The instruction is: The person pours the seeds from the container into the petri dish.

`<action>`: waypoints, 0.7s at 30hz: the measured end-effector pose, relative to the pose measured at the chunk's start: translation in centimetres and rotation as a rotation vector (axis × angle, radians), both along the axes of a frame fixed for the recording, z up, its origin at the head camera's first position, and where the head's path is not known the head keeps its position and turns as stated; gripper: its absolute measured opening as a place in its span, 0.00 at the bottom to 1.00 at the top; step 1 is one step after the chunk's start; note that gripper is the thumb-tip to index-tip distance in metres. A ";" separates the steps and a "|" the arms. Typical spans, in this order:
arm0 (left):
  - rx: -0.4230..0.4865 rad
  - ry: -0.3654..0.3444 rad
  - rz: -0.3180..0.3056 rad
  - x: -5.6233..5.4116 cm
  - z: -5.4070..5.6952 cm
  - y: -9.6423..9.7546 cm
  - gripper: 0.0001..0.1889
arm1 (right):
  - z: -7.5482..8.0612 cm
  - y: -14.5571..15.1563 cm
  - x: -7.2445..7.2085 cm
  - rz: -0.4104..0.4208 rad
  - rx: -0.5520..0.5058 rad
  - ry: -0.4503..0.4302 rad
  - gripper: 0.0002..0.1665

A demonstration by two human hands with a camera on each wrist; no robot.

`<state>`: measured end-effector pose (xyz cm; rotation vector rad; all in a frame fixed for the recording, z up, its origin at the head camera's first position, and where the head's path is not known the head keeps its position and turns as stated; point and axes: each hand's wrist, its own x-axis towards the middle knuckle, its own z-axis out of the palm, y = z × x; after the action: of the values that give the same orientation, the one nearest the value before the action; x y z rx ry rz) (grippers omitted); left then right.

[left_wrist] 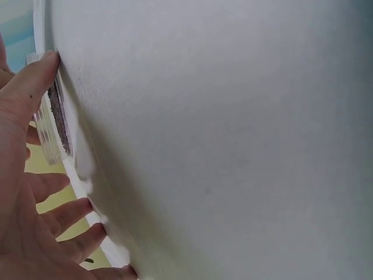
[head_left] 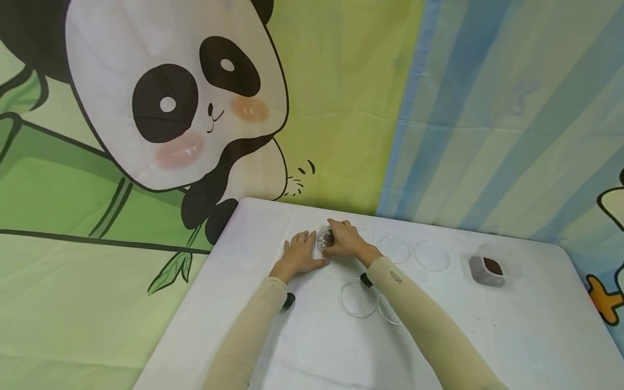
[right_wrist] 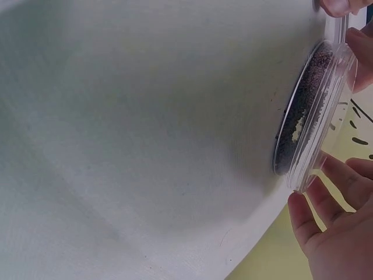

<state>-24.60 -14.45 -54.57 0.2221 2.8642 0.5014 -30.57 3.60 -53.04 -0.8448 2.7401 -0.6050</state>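
Observation:
A round clear petri dish (head_left: 322,239) holding dark brown granules lies near the back of the white table. My right hand (head_left: 345,241) grips its rim, thumb on the near side and fingers on the far side. Seen from the right wrist, a clear lid-like rim (right_wrist: 317,137) sits over the dark granules (right_wrist: 294,119), and the fingertips (right_wrist: 298,204) touch its edge. My left hand (head_left: 299,254) rests on the table just left of the dish, fingers spread. In the left wrist view its thumb (left_wrist: 35,79) lies beside the dish (left_wrist: 51,125); whether it touches is unclear.
Two clear round pieces, one ring (head_left: 395,249) and another ring (head_left: 432,256), lie to the right. Nearer are a clear dish (head_left: 359,316) and another dish (head_left: 387,314), partly under my right sleeve. A grey cup (head_left: 482,275) with brown granules stands farther right on the table (head_left: 536,303).

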 end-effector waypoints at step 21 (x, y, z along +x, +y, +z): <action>0.065 0.137 -0.033 0.5 1.3 -0.2 0.47 | 3.2 1.8 1.8 -0.077 -0.066 0.042 0.49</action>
<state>-24.14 -14.64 -53.28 0.3270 2.9733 0.5955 -28.76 5.36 -49.81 -0.7775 2.8159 -0.7041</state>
